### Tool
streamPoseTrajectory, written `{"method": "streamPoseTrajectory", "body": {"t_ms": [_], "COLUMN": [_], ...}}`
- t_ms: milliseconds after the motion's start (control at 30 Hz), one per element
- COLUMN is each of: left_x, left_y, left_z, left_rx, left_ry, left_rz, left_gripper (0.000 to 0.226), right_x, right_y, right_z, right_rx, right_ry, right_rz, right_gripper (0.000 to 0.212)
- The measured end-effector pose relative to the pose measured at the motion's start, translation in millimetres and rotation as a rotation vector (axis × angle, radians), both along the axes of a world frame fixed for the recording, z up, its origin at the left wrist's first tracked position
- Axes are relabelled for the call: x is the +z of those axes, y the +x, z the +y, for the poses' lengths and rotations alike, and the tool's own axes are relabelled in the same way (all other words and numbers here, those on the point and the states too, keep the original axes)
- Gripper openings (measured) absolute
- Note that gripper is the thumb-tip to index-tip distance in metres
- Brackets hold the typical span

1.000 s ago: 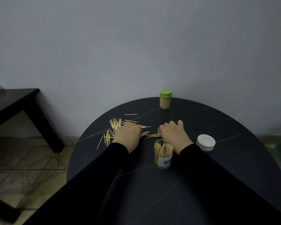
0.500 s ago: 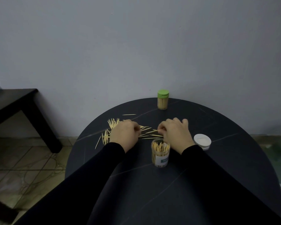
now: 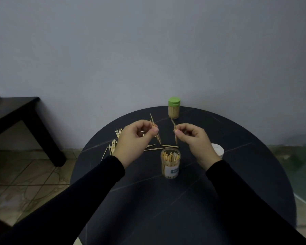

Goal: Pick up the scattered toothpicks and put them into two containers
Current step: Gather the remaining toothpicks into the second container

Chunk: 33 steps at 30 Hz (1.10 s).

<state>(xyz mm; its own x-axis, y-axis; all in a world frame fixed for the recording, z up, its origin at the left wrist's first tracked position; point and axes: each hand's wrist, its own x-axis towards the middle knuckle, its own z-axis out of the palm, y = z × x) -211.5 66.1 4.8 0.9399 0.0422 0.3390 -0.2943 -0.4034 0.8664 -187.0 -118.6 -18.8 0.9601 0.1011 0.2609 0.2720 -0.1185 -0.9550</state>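
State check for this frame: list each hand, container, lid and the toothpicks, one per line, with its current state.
left hand: raised, pinching a few toothpicks
right hand: raised, pinching toothpicks
clear container: upright, open, partly filled with toothpicks
green-lidded container: upright, lid closed, at the far edge
white lid: off, lying on the table
loose toothpicks: scattered on the table

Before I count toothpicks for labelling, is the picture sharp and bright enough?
Head view: dim, flat light, no glare; wide-angle bend at the edges; left hand and right hand fairly sharp; loose toothpicks overlap, too fine to count.
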Motion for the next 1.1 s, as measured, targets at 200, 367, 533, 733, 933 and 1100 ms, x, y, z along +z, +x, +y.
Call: {"method": "streamPoseTrajectory", "body": {"t_ms": [200, 367, 533, 733, 933, 1100], "left_x": [-1, -11, -9, -15, -18, -18], "left_y": [-14, -15, -21, -18, -12, -11], "left_z": [-4, -5, -12, -17, -14, 1], "left_rx": [-0.202, -0.225, -0.179, -0.126, -0.11, -0.244], "left_ry": [0.034, 0.266, 0.157, 0.229, 0.468, 0.506], "left_rz": [0.102, 0.124, 0.013, -0.062, -0.041, -0.161], "left_gripper": [0.008, 0.016, 0.022, 0.01, 0.004, 0.032], "right_x": [-3, -13, -15, -14, -8, -10], "right_y": [-13, -14, -13, -12, -14, -12], "right_z": [-6, -8, -11, -16, -26, -25], "right_rx": [0.142, 0.141, 0.124, 0.113, 0.207, 0.214], "right_ry": [-0.035, -0.25, -0.346, -0.544, -0.645, -0.738], "right_rz": [-0.064, -0.169, -0.168, -0.271, -0.153, -0.092], "right_gripper": [0.015, 0.015, 0.016, 0.009, 0.051, 0.047]}}
